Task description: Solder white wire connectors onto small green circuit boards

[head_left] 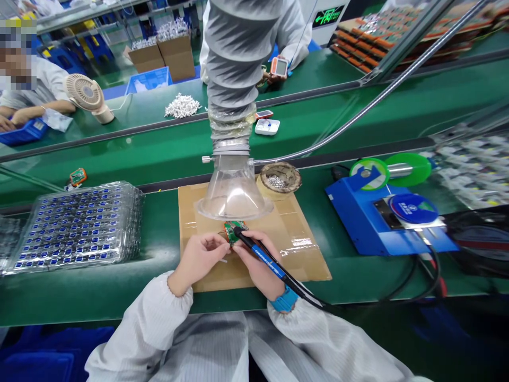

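A small green circuit board [231,233] with an orange edge lies on the cardboard sheet [302,260], under the clear fume hood [234,196]. My left hand [201,261] is closed in a pinch at the board's lower left edge; what its fingertips hold is too small to make out. In my right hand [260,265] is a blue and black soldering iron [260,254], its front end over the board. The iron's tip is hard to see against the board. The fingertips of both hands nearly meet at the near edge of the board.
Stacked clear trays [79,225] of small blue parts stand at left. A round tin [280,179] sits behind the cardboard. To the right is a blue solder feeder [369,212] with a green reel. A grey duct [242,63] hangs ahead; two other people work across the bench.
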`<state>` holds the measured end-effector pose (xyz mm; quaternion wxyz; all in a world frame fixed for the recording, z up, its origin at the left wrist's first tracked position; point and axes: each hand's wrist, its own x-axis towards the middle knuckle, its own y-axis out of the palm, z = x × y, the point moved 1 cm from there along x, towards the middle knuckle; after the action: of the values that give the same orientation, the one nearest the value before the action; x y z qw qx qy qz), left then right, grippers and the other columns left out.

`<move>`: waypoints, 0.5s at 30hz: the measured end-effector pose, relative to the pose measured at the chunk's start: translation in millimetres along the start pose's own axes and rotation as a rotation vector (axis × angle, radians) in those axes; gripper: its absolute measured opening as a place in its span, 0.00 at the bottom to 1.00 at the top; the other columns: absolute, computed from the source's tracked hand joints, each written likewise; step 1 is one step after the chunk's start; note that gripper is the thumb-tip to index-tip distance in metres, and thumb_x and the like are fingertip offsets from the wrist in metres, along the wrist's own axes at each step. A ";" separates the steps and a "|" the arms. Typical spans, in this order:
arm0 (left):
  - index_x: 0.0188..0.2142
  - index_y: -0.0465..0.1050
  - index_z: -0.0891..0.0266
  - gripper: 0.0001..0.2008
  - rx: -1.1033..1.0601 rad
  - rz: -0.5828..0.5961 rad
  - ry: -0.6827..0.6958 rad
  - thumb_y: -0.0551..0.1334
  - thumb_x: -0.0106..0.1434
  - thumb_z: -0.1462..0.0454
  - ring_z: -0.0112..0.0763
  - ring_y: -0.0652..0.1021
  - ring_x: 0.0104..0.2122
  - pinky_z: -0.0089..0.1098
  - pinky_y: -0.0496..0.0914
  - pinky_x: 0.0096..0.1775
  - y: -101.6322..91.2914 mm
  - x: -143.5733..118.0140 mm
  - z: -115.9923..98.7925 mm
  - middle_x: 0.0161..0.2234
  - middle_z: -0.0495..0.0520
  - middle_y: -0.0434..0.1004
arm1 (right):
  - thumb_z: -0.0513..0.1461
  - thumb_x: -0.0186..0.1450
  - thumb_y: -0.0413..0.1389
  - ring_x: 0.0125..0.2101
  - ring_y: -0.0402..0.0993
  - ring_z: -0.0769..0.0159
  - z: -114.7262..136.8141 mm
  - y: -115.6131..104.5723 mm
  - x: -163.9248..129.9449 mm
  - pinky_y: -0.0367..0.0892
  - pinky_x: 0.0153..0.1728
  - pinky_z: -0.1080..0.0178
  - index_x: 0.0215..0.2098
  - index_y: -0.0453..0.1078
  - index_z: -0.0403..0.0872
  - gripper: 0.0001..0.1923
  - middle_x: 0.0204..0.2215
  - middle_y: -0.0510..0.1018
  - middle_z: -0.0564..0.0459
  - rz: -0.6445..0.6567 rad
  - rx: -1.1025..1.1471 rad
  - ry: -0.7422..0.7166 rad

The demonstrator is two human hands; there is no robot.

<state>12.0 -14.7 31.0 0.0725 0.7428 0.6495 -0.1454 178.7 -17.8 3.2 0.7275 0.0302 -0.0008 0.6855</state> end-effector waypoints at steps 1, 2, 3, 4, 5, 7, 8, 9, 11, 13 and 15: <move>0.29 0.77 0.63 0.12 0.027 -0.008 0.002 0.69 0.60 0.56 0.31 0.79 0.28 0.30 0.74 0.33 0.4 -0.4 0.2 0.28 0.54 0.82 | 0.42 0.62 0.66 0.32 0.83 0.64 -0.6 0.2 -0.2 0.80 0.38 0.61 0.43 0.74 0.51 0.12 0.31 0.83 0.55 0.005 -0.018 -0.007; 0.29 0.77 0.63 0.11 0.070 -0.022 0.008 0.68 0.61 0.57 0.31 0.79 0.27 0.30 0.73 0.33 0.6 -0.3 0.4 0.28 0.53 0.82 | 0.42 0.63 0.66 0.32 0.83 0.64 -1.4 0.5 -0.5 0.80 0.38 0.61 0.44 0.74 0.51 0.12 0.32 0.83 0.55 0.014 -0.041 -0.017; 0.29 0.77 0.62 0.10 0.131 -0.043 0.021 0.66 0.62 0.58 0.31 0.78 0.27 0.31 0.72 0.33 0.3 0.6 0.5 0.27 0.52 0.81 | 0.42 0.63 0.66 0.33 0.83 0.64 -2.3 0.8 -0.7 0.80 0.38 0.61 0.44 0.74 0.51 0.11 0.32 0.83 0.55 0.025 -0.067 -0.027; 0.28 0.77 0.62 0.09 0.212 -0.075 0.046 0.66 0.62 0.60 0.31 0.77 0.27 0.31 0.71 0.33 -0.4 2.5 0.6 0.27 0.52 0.80 | 0.42 0.63 0.65 0.33 0.83 0.64 -3.4 0.8 -0.9 0.79 0.38 0.61 0.44 0.74 0.52 0.11 0.33 0.83 0.54 0.031 -0.089 -0.035; 0.28 0.76 0.62 0.07 0.301 -0.110 0.080 0.65 0.62 0.62 0.31 0.77 0.28 0.32 0.70 0.35 -1.8 5.4 0.7 0.26 0.51 0.80 | 0.42 0.64 0.65 0.33 0.83 0.64 -4.6 0.4 -0.9 0.79 0.39 0.61 0.45 0.74 0.52 0.11 0.33 0.83 0.54 0.029 -0.102 -0.043; 0.26 0.76 0.61 0.07 0.472 -0.155 0.162 0.65 0.61 0.66 0.34 0.77 0.31 0.35 0.69 0.39 -5.7 13.9 0.9 0.27 0.51 0.80 | 0.42 0.65 0.64 0.34 0.83 0.64 -7.3 -2.6 -0.5 0.79 0.41 0.60 0.46 0.74 0.52 0.11 0.33 0.83 0.54 0.002 -0.108 -0.050; 0.25 0.76 0.60 0.07 0.539 -0.165 0.194 0.65 0.60 0.68 0.35 0.77 0.33 0.37 0.69 0.42 -8.0 18.8 1.3 0.28 0.51 0.80 | 0.42 0.65 0.65 0.34 0.83 0.63 -8.7 -5.5 0.0 0.80 0.42 0.60 0.46 0.75 0.52 0.12 0.33 0.83 0.54 -0.017 -0.110 -0.054; 0.25 0.76 0.60 0.07 0.588 -0.165 0.212 0.65 0.59 0.69 0.37 0.77 0.36 0.38 0.68 0.44 -10.2 23.7 2.0 0.28 0.52 0.80 | 0.42 0.65 0.65 0.35 0.84 0.63 -9.9 -9.4 0.4 0.80 0.42 0.59 0.46 0.75 0.52 0.12 0.34 0.84 0.54 -0.040 -0.117 -0.064; 0.24 0.76 0.60 0.08 0.646 -0.150 0.211 0.65 0.59 0.70 0.39 0.76 0.38 0.39 0.67 0.46 -13.6 31.6 4.0 0.29 0.52 0.80 | 0.42 0.64 0.66 0.38 0.85 0.60 -12.0 -20.0 0.9 0.80 0.44 0.57 0.46 0.76 0.51 0.13 0.37 0.85 0.52 -0.088 -0.160 -0.101; 0.24 0.76 0.60 0.09 0.674 -0.152 0.189 0.65 0.60 0.70 0.39 0.76 0.40 0.39 0.67 0.46 -15.0 35.7 5.7 0.30 0.51 0.80 | 0.43 0.64 0.66 0.41 0.85 0.58 -13.4 -32.6 0.2 0.80 0.46 0.55 0.46 0.78 0.51 0.13 0.42 0.86 0.49 -0.119 -0.227 -0.161; 0.24 0.76 0.59 0.09 0.689 -0.151 0.169 0.65 0.61 0.69 0.40 0.76 0.41 0.40 0.66 0.47 -14.4 36.6 6.5 0.30 0.51 0.80 | 0.42 0.65 0.65 0.42 0.85 0.57 -14.6 -44.3 -2.0 0.80 0.45 0.55 0.46 0.78 0.51 0.11 0.42 0.86 0.49 -0.120 -0.298 -0.233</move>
<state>1.2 20.1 14.7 -0.2471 0.6830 0.6190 -0.2988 222.2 -21.8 -13.3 0.7586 0.0014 -0.1844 0.6249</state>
